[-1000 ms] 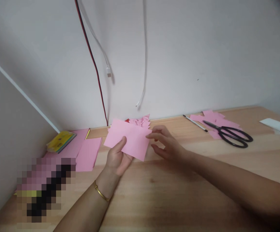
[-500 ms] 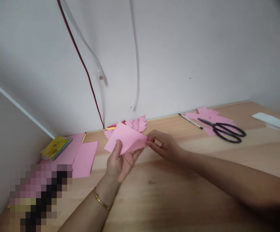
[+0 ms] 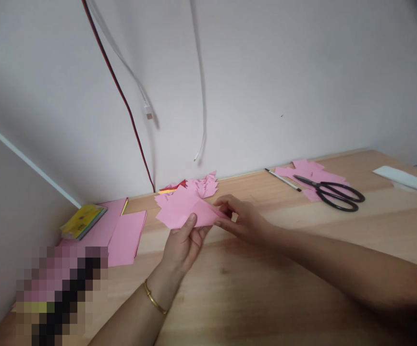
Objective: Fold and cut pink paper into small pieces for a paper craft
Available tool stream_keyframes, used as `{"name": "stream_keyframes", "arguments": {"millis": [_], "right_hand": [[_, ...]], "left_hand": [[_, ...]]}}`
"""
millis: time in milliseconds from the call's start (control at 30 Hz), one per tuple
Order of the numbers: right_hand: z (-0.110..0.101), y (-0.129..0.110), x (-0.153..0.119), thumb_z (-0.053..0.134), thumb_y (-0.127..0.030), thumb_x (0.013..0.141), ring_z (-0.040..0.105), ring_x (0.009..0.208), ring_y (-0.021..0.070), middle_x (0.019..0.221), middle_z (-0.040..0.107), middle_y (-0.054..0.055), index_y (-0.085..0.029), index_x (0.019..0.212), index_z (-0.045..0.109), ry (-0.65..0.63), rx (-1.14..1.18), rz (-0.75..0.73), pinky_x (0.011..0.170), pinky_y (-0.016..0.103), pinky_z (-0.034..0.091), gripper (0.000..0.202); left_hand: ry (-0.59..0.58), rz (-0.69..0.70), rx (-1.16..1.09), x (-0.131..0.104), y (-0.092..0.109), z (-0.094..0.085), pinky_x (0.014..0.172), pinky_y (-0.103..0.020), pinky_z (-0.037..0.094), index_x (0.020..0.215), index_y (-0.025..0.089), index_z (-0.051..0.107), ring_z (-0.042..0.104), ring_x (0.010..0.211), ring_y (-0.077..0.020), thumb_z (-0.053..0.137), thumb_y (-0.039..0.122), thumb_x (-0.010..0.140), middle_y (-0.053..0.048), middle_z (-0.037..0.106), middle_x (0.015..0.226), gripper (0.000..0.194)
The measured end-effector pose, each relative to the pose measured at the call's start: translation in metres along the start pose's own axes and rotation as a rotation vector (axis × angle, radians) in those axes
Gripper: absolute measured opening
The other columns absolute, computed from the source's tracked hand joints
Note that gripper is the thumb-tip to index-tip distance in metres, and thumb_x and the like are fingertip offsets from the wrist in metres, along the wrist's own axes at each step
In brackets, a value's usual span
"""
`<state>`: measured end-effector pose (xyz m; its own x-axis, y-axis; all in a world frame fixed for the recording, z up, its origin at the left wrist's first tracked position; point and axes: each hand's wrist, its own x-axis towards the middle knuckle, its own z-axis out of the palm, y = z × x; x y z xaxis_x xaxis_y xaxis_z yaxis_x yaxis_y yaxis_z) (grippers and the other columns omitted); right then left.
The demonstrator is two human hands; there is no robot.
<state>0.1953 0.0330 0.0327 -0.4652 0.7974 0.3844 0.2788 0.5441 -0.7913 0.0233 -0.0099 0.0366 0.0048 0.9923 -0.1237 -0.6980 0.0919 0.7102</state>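
A sheet of pink paper [image 3: 183, 209], bent and raised off the table, is held between both hands. My left hand [image 3: 185, 245] grips its lower edge, thumb on top and fingers underneath. At the paper's right corner, my right hand [image 3: 240, 218] pinches with thumb and fingers. Its fingertips are partly hidden behind the fold. Just behind the held sheet lies a pile of folded pink paper pieces [image 3: 206, 186] with jagged edges, and a red and a yellow piece [image 3: 172, 188] show beside them.
Black-handled scissors [image 3: 338, 194] rest on pink paper scraps [image 3: 307, 168] at right, near a pen [image 3: 282, 179]. A white strip [image 3: 406, 179] lies farther right. At left are pink sheets [image 3: 125, 238] and a yellow packet [image 3: 82, 221]. Cables [image 3: 129, 108] hang along the wall.
My left thumb has slid right along the paper toward my right hand. The paper's right side is now bent inward, and my right fingers reach further around its corner.
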Motion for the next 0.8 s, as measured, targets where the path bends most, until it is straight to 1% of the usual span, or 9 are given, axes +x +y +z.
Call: {"name": "stream_keyframes", "arguments": {"millis": [67,133,200,267,333,433,533,667,800], "right_hand": [[-0.0008,-0.0001,0.0009,0.053,-0.047,0.085,0.052,0.066,0.0130,0.074,0.060,0.002,-0.018,0.090,0.059,-0.061,0.025,0.042,0.059,0.024,0.039,0.031],[-0.0010,0.0001,0.0018,0.050,-0.048,0.087,0.050,0.063,0.0124,0.069,0.058,0.001,-0.017,0.081,0.060,-0.077,0.029,0.070,0.057,0.024,0.038,0.034],[-0.0008,0.0000,0.0023,0.048,-0.046,0.088,0.050,0.063,0.0121,0.068,0.057,0.001,-0.016,0.078,0.060,-0.076,0.028,0.076,0.057,0.024,0.037,0.034],[-0.0008,-0.0011,0.0020,0.046,-0.044,0.089,0.049,0.062,0.0118,0.067,0.057,0.001,-0.016,0.075,0.059,-0.077,0.015,0.073,0.057,0.024,0.036,0.034],[-0.0013,-0.0031,0.0011,0.045,-0.042,0.090,0.049,0.062,0.0117,0.067,0.057,0.001,-0.016,0.075,0.059,-0.085,0.015,0.063,0.057,0.024,0.036,0.034],[-0.0024,-0.0062,-0.0002,0.051,-0.045,0.086,0.050,0.065,0.0126,0.072,0.059,0.002,-0.016,0.082,0.061,-0.127,0.043,0.061,0.058,0.024,0.038,0.030],[-0.0025,-0.0065,-0.0012,0.057,-0.045,0.083,0.052,0.068,0.0134,0.077,0.061,0.003,-0.016,0.088,0.061,-0.148,0.058,0.068,0.061,0.025,0.039,0.030],[-0.0010,-0.0037,-0.0019,0.050,-0.039,0.088,0.052,0.065,0.0117,0.074,0.061,0.002,-0.016,0.088,0.062,-0.141,0.082,0.062,0.059,0.023,0.039,0.027],[-0.0007,-0.0035,-0.0026,0.049,-0.039,0.089,0.055,0.063,0.0106,0.072,0.062,0.002,-0.015,0.085,0.062,-0.144,0.135,0.108,0.058,0.022,0.041,0.028]], "left_hand": [[0.009,-0.006,-0.005,0.0014,0.0011,-0.0014,0.099,-0.041,0.047,0.127,0.022,0.049,0.058,0.114,-0.0237,0.064,0.018,0.080,-0.009,0.063,0.121,0.050],[0.010,-0.012,-0.002,0.0016,0.0004,-0.0025,0.098,-0.040,0.048,0.127,0.022,0.049,0.059,0.111,-0.0233,0.065,0.019,0.079,-0.009,0.064,0.119,0.050],[0.009,-0.008,0.018,0.0007,-0.0018,-0.0034,0.095,-0.038,0.050,0.126,0.022,0.050,0.061,0.107,-0.0223,0.067,0.016,0.077,-0.008,0.065,0.116,0.052],[0.016,-0.011,0.056,-0.0006,-0.0046,-0.0042,0.086,-0.034,0.054,0.123,0.023,0.052,0.065,0.098,-0.0204,0.070,0.011,0.072,-0.007,0.068,0.110,0.055],[0.030,-0.020,0.097,-0.0012,-0.0068,-0.0050,0.073,-0.029,0.057,0.119,0.022,0.055,0.067,0.086,-0.0183,0.072,0.009,0.070,-0.005,0.070,0.101,0.053],[0.066,-0.010,0.114,-0.0001,-0.0065,-0.0056,0.060,-0.025,0.055,0.111,0.020,0.059,0.066,0.070,-0.0150,0.073,0.011,0.069,-0.002,0.071,0.084,0.045],[0.114,-0.014,0.083,0.0027,-0.0027,-0.0060,0.060,-0.025,0.055,0.102,0.018,0.062,0.065,0.064,-0.0136,0.073,0.012,0.068,-0.001,0.070,0.075,0.036],[0.145,-0.044,0.047,0.0040,0.0001,-0.0073,0.057,-0.025,0.054,0.089,0.014,0.063,0.063,0.060,-0.0126,0.075,0.013,0.066,-0.002,0.069,0.070,0.026],[0.147,-0.042,0.045,0.0016,-0.0024,-0.0072,0.060,-0.025,0.056,0.078,0.010,0.062,0.063,0.060,-0.0119,0.078,0.011,0.060,-0.003,0.067,0.067,0.024]]}}
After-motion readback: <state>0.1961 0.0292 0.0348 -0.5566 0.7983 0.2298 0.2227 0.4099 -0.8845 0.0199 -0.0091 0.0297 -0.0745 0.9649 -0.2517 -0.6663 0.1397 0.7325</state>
